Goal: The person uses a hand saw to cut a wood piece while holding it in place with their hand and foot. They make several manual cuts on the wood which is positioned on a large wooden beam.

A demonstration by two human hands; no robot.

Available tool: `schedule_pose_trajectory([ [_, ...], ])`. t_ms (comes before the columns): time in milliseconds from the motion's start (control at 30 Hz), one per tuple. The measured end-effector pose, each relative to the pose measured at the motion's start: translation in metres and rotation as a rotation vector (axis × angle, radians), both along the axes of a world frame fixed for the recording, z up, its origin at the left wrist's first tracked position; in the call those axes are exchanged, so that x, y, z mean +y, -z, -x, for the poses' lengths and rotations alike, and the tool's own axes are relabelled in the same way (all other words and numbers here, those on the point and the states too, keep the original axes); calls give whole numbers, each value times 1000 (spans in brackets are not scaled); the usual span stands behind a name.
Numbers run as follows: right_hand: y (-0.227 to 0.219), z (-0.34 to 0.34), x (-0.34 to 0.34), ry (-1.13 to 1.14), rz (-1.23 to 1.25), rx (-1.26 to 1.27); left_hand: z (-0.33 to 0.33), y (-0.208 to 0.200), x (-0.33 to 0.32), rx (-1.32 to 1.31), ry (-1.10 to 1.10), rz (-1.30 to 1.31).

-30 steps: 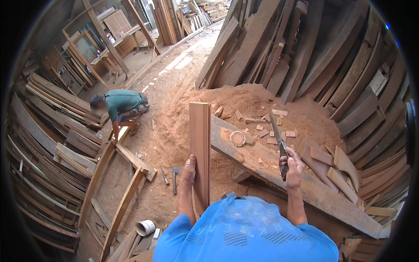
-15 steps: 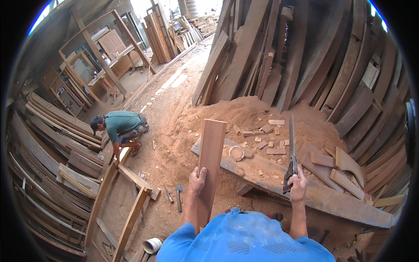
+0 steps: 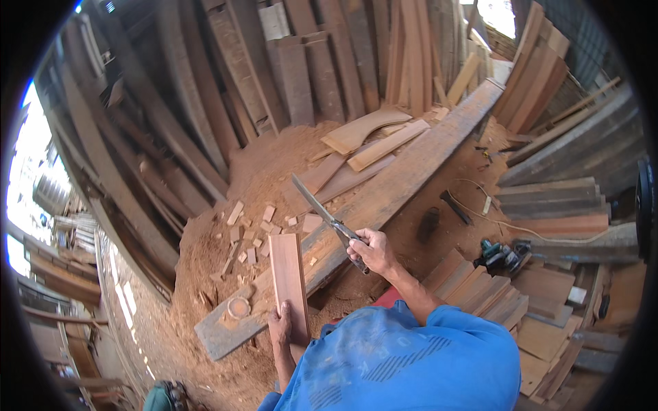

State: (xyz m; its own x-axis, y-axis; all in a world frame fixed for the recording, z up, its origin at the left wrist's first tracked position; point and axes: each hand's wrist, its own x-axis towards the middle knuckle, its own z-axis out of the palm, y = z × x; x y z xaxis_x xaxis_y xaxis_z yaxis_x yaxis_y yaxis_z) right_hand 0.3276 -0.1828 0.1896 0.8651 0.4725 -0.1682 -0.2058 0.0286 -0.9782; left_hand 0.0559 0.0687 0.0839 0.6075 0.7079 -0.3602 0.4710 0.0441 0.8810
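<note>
My left hand [image 3: 281, 324] is closed around the lower left edge of a reddish-brown wooden board [image 3: 288, 277], which stands nearly upright in front of me. In my right hand [image 3: 374, 251] is a handsaw [image 3: 319, 206], gripped by its dark handle, with the narrow blade pointing up and to the left over the bench. Beneath the saw, a long, worn plank bench [image 3: 418, 179] runs diagonally from lower left to upper right. A round wooden disc [image 3: 238, 307] lies on its near-left end. Small wood offcuts [image 3: 251, 235] are scattered beyond the board.
Sawdust [image 3: 226, 220] is heaped against tall planks leaning at the back. A curved wooden piece [image 3: 365, 129] and flat boards lie behind the bench. On the right are a green power tool [image 3: 498, 255], a cord and stacked boards [image 3: 478, 288]. Part of a co-worker [image 3: 164, 397] shows at lower left.
My view has swung to the right, bringing the stacked boards and power tool into sight and the co-worker to the lower edge. The saw now tilts left; both hands keep their holds.
</note>
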Motion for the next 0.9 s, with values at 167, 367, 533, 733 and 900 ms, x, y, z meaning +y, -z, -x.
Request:
schedule_pose_trajectory([
  [167, 8, -29, -74, 269, -109, 16, -96, -19, -25, 157, 278, -136],
  [367, 7, -71, -171, 580, -139, 10, -201, -12, -56, 190, 486, -305],
  [533, 16, -96, -243, 723, -104, -28, -272, -17, -104, 264, 636, -443],
  [733, 2, -121, -300, 797, -69, -59, -339, 15, -148, 223, 696, -464],
  [900, 5, -142, -337, 888, -157, -62, -398, 39, -160, 243, 752, -357],
])
